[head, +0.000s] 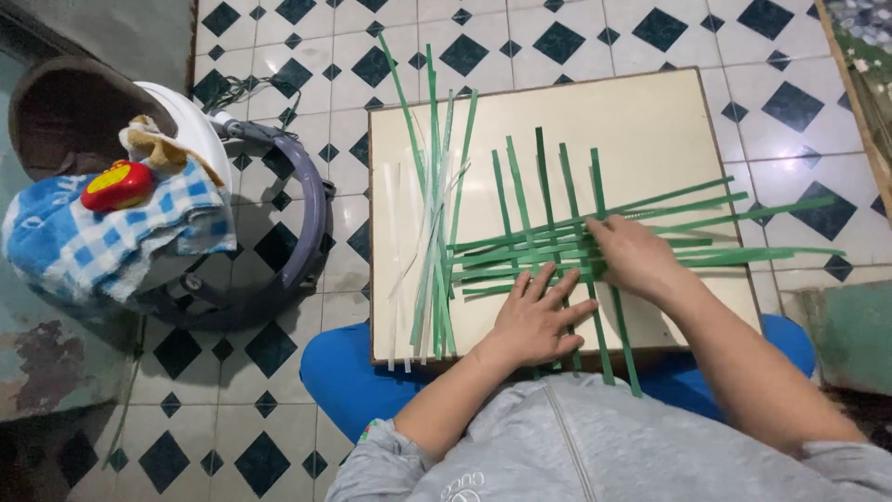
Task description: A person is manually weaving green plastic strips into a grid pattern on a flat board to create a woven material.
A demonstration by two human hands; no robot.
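A cream square board is seen resting across the lap, over a blue stool.

On the board, a partly woven lattice of green strips is laid: several strips run toward 12 o'clock, others are crossed over them and run out past the board's edge toward 3 o'clock.

The left hand is pressed flat on the lattice at its 6 o'clock side, palm down, fingers spread wide; nothing is gripped.

The right hand is laid on the crossing strips at 3 o'clock of the lattice centre, fingers bent down onto them. Whether a strip is pinched under the fingertips cannot be told.

A loose bundle of green and white strips is heaped at 9 o'clock of the lattice, touching its strip ends, with tips overhanging the board at 12 and 6 o'clock.

Well apart at 9 o'clock of the board, a white round appliance is draped with a blue checked cloth; a red and yellow toy is set on the cloth. The floor is tiled white with dark diamonds.
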